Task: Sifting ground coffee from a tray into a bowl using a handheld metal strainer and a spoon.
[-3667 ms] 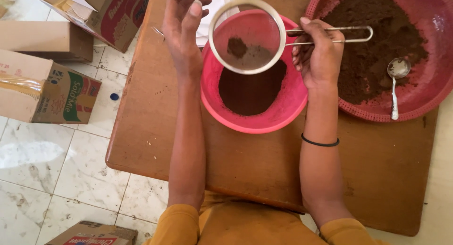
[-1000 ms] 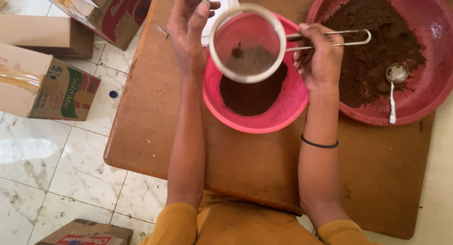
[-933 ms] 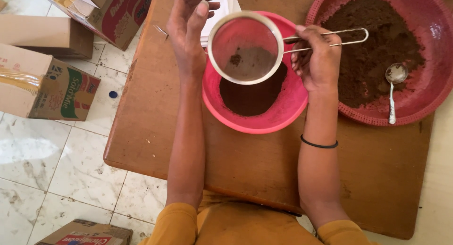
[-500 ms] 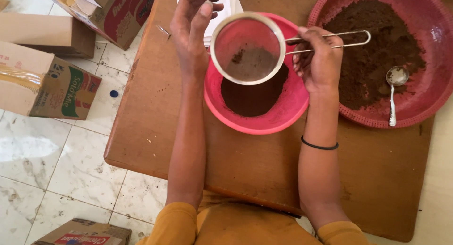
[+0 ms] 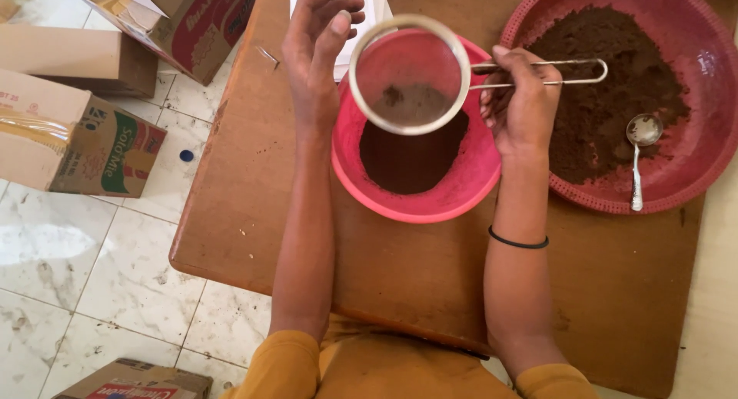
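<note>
The right hand (image 5: 523,107) gripped the wire-handled sieve (image 5: 409,74) over the pink bowl (image 5: 419,203), catching sifted powder; the left hand (image 5: 319,53) hovered open beside its rim.

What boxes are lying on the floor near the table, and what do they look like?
Cardboard box with green printed end: on the floor, far left, lying on its side, taped.
Plain brown box: just behind it, left.
Red-and-brown carton: top left beside the wooden table, flaps open.
Red-labelled carton: bottom edge, partly cut off.
No screens or signs.
</note>
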